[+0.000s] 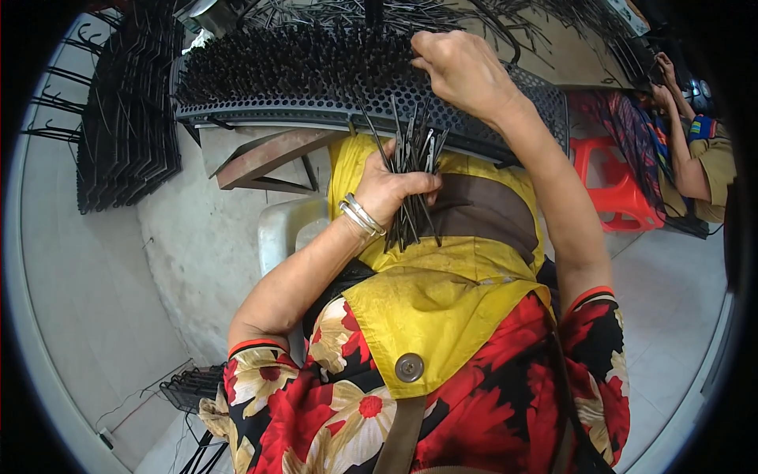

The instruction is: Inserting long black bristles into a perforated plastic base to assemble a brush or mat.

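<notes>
My left hand (387, 189) is wrapped round a loose bundle of thin dark metal rods (412, 146), held over my lap with the upper ends fanning out. Just beyond it stands a black perforated rack (545, 99). Many similar upright rods (292, 63) fill its holes across the left and middle. Over the rack, at the right side of those rods, my right hand (466, 71) is closed with its fingertips pinched toward them. What the pinch holds, if anything, is hidden. A yellow apron (442, 292) covers my lap.
Stacked black racks with hooks (130, 118) hang along the left wall. A rusty metal beam (272, 158) juts below the rack, near a pale chair (276, 237). Loose rods (513, 24) lie beyond it. To the right are a red stool (620, 189) and another person (691, 154).
</notes>
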`<action>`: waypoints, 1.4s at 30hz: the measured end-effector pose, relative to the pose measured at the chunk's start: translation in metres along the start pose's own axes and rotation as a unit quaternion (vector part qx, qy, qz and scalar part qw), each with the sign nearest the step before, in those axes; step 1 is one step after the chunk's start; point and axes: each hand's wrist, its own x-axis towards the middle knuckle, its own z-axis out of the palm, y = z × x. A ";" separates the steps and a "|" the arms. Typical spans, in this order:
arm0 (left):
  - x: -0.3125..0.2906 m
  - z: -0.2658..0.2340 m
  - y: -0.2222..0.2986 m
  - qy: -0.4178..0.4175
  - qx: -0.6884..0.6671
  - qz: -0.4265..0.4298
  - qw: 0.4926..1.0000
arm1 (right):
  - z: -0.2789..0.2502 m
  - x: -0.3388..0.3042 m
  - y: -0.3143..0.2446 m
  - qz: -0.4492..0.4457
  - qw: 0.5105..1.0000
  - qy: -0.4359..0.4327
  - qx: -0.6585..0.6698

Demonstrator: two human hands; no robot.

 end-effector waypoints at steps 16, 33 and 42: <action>-0.001 0.000 0.001 0.002 0.002 -0.003 1.000 | -0.004 -0.019 -0.005 0.072 0.997 0.001 0.032; 0.000 -0.001 0.000 0.006 0.003 0.003 1.000 | 0.007 -0.040 -0.011 0.236 0.946 0.001 0.224; -0.004 0.002 0.002 -0.035 0.013 0.022 0.999 | -0.012 -0.049 -0.026 0.280 0.842 -0.033 0.460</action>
